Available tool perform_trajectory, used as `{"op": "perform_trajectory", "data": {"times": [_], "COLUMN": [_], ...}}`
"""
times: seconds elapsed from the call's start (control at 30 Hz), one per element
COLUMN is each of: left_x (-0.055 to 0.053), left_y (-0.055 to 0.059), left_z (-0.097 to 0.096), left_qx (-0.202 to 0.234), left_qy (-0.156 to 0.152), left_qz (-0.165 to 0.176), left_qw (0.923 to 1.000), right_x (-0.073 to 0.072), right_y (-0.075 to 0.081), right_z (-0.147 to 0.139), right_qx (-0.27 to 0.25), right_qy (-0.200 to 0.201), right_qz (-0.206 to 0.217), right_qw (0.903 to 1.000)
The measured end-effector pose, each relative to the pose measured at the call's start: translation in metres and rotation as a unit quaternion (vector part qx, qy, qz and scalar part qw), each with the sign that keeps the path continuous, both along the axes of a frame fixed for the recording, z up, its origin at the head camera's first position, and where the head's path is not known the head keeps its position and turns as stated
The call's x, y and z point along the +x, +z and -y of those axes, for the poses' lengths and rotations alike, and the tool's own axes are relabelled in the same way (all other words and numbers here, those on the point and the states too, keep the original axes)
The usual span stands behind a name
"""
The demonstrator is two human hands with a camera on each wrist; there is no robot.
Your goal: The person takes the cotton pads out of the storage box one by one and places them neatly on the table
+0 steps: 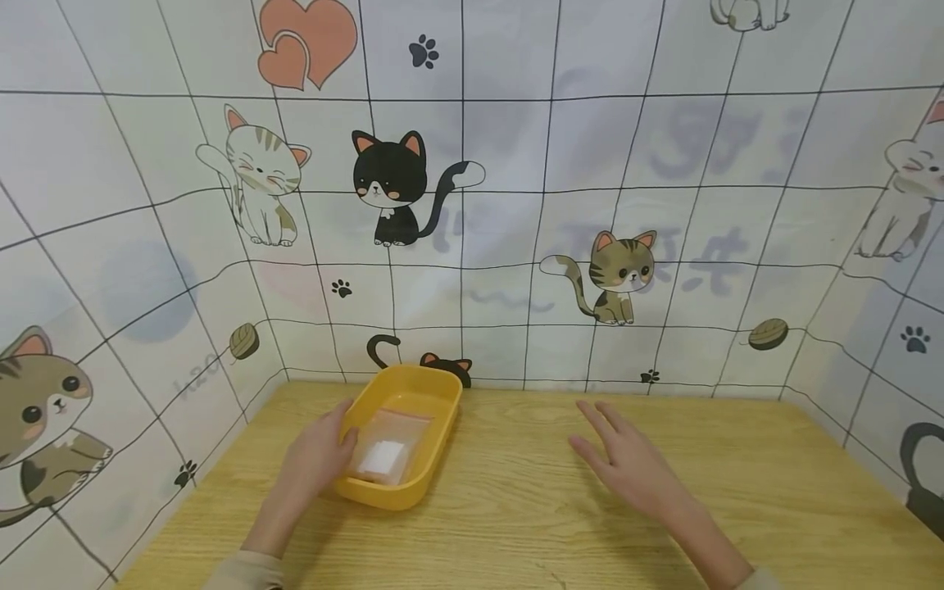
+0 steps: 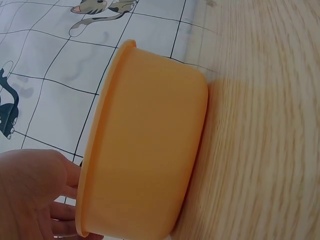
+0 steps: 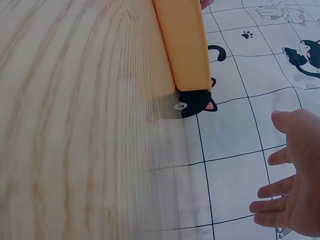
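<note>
While the left hand (image 1: 320, 447) grips the tray (image 1: 383, 496), bag (image 1: 398, 447) already inside, the right hand (image 1: 627, 465) spreads empty; what remains is unclear.

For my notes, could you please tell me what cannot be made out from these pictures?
Head: the white patch in the flat clear plastic bag is too blurred to identify.
Left wrist: the bag is hidden by the wall of the rectangular yellow plastic tray.
Right wrist: part of the tray is cut off by the top edge.
Right wrist: part of the bare right hand is cut off by the right edge.
</note>
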State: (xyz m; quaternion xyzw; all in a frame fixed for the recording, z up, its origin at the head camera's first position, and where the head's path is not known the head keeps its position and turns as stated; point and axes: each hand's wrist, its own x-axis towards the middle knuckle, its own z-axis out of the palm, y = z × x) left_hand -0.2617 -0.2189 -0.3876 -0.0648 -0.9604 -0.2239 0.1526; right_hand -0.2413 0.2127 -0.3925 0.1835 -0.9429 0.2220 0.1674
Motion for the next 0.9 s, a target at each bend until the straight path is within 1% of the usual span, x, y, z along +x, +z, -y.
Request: {"op": "perform_trajectory", "data": {"times": [0.17, 0.33, 0.4, 0.53, 0.7, 0.9], "left_x": [-0.002, -0.003, -0.004, -0.007, -0.007, -0.008], "left_y": [-0.001, -0.003, -0.004, -0.005, -0.004, -0.004], "left_z": [0.002, 0.005, 0.006, 0.009, 0.011, 0.014], "left_qx": [0.013, 0.029, 0.034, 0.051, 0.076, 0.081], "left_qy": [-0.005, -0.019, -0.022, -0.015, -0.001, 0.008], "left_qz": [-0.014, -0.037, -0.038, -0.031, -0.025, -0.021], "left_qw": [0.9998, 0.9987, 0.9984, 0.9981, 0.9968, 0.9965], "right_x": [0.0, -0.001, -0.001, -0.002, -0.005, -0.008], "right_y": [0.002, 0.001, 0.001, 0.001, 0.004, 0.004], "right_z": [0.004, 0.007, 0.009, 0.014, 0.019, 0.024], "right_qx": [-0.001, -0.003, -0.006, -0.021, -0.04, -0.048], "right_qy": [0.002, 0.008, 0.012, 0.018, 0.024, 0.028], "right_qz": [0.003, 0.007, 0.006, 0.009, 0.013, 0.013], "right_qw": [1.0, 0.9999, 0.9999, 0.9996, 0.9988, 0.9984]}}
